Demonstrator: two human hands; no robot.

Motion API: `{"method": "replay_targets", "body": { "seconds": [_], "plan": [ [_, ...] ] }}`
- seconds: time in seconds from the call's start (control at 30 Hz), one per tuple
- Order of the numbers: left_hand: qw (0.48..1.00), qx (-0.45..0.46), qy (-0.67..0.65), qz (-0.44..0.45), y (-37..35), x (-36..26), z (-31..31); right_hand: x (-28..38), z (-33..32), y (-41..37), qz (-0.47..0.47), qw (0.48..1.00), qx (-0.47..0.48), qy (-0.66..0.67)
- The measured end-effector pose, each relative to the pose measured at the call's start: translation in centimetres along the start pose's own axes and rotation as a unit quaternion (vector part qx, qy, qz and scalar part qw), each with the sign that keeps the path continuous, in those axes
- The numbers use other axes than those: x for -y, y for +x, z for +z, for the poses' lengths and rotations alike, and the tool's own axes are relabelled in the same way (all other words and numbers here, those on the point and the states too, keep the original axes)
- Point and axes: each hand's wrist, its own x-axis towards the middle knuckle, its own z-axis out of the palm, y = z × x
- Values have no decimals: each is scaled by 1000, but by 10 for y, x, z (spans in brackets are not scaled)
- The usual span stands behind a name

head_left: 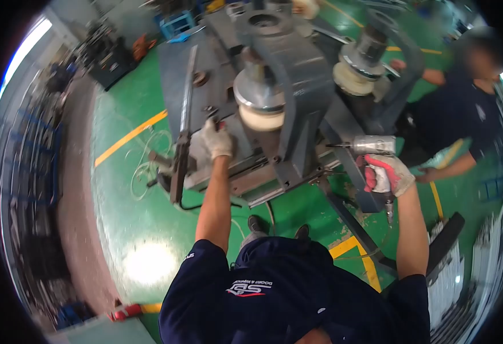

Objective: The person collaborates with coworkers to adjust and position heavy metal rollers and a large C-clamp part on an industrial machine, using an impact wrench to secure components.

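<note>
My right hand (394,175), in a white glove with red on the fingers, is wrapped around the grip of a silver air drill (375,144). The drill's thin bit points left towards the grey machine, and its hose fitting hangs below my fist. My left hand (217,141), also gloved, is at the machine's grey bed (174,86). Its fingers are closed around a small dark and red item that I cannot make out. Close to the left hand stands a metal cylinder with a cream-coloured roller (260,119) under it.
A long metal bar (188,92) runs along the bed's left side. A second roller (355,78) sits further right, under a curved grey frame. At the right stands another person (461,114) in a dark shirt. A pale hose (142,166) lies coiled on the green floor.
</note>
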Motion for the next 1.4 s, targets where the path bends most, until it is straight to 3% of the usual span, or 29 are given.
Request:
{"method": "replay_targets", "body": {
  "seconds": [0.07,0.17,0.4,0.5,0.63,0.8,0.83,0.97,1.07,1.17,1.23,1.27,1.3,1.4],
  "plan": [
    [986,29,157,-52,13,-47,-18,-4,-2,2,-18,1000,2,-2],
    [974,3,225,-21,32,-43,-1,-1,2,-1,-19,1000,-16,-16],
    [953,69,288,-63,33,-72,-9,2,1,-2,-14,1000,-13,-23],
    [960,-14,280,-3,19,-65,-5,-2,-2,-1,-36,999,-12,-29],
    [970,-52,222,80,-35,-72,-26,-6,-10,2,-44,999,-2,24],
    [992,-5,120,49,-111,-80,-66,-9,-16,2,-76,995,40,47],
    [988,-3,125,85,-118,-79,-73,-9,-15,2,-80,995,38,52],
    [995,62,-79,19,-123,-89,-85,-12,-5,-2,-95,995,-26,22],
    [978,130,-142,84,-108,-77,-73,-28,8,-7,-157,983,-93,12],
    [936,281,-210,33,-107,-93,-84,-66,43,-27,-261,950,-144,93],
    [911,298,-254,130,-106,-86,-79,-88,61,-47,-287,944,-91,134],
    [907,292,-233,193,-103,-87,-79,-86,79,-60,-288,950,-84,84],
    [904,303,-227,200,-100,-89,-80,-81,99,-75,-283,955,-81,37],
    [889,323,-237,222,-91,-82,-71,-54,149,-87,-352,886,-143,-264]
  ]
}}
